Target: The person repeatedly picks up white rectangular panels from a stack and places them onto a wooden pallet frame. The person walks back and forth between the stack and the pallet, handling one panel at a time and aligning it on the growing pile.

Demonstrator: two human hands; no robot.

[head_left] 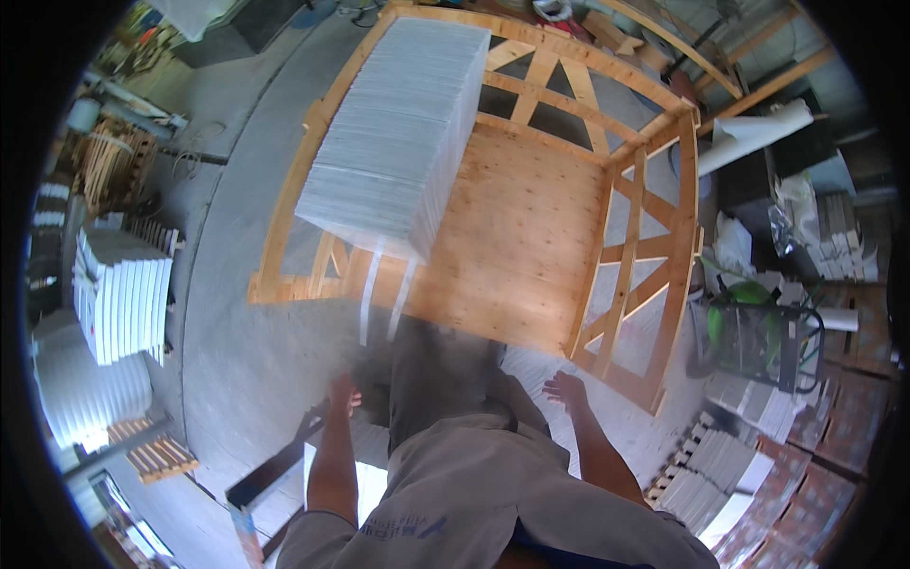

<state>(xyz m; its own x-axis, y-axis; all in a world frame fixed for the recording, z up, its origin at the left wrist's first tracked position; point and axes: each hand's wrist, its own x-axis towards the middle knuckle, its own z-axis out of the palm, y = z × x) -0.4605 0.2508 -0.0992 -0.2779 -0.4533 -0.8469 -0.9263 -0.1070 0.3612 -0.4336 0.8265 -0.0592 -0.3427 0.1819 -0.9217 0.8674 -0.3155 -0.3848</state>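
Both hands hang empty just short of the wooden crate (531,237): the left hand (343,394) with fingers loosely apart over the concrete floor (237,332), the right hand (566,389) spread open near the crate's near edge. Neither touches anything.

Inside the crate, a tall stack of white panels (403,133) leans against its left wall, bound by two white straps (379,294) that trail over the near edge. It fills only the left part; the plywood bottom to the right of it is bare, so the loading looks, at a guess, well short of done.

More white panels (118,289) lie stacked well to the left of the crate, others on a pallet (711,465) to its right. A green hose reel (758,327) crowds that right side.
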